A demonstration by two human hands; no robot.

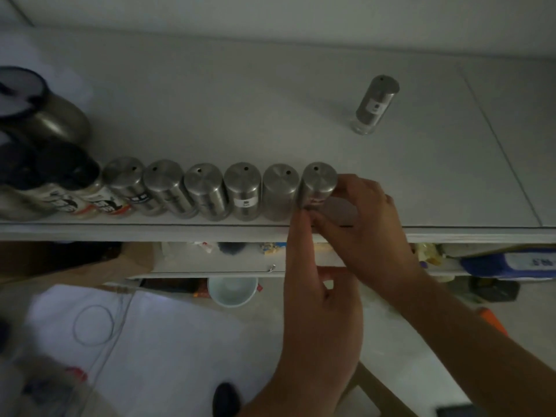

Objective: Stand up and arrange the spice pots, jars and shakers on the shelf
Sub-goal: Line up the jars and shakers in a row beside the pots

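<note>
Low in the view we see a round white cup point(233, 291), mouth up. To its left a brown paper bag point(99, 267) lies above a white sheet point(168, 341) that carries a thin wire loop point(74, 325). At the far right we make out a blue and white packet point(511, 264), a black box point(493, 289) just below it and, nearer us, an orange object point(493, 322) too blurred to name.

Right hand point(362, 210) curls round the shaker point(317, 182) (arm outstretched); left hand point(319, 302) seemingly touches its base, fingers straight.
</note>
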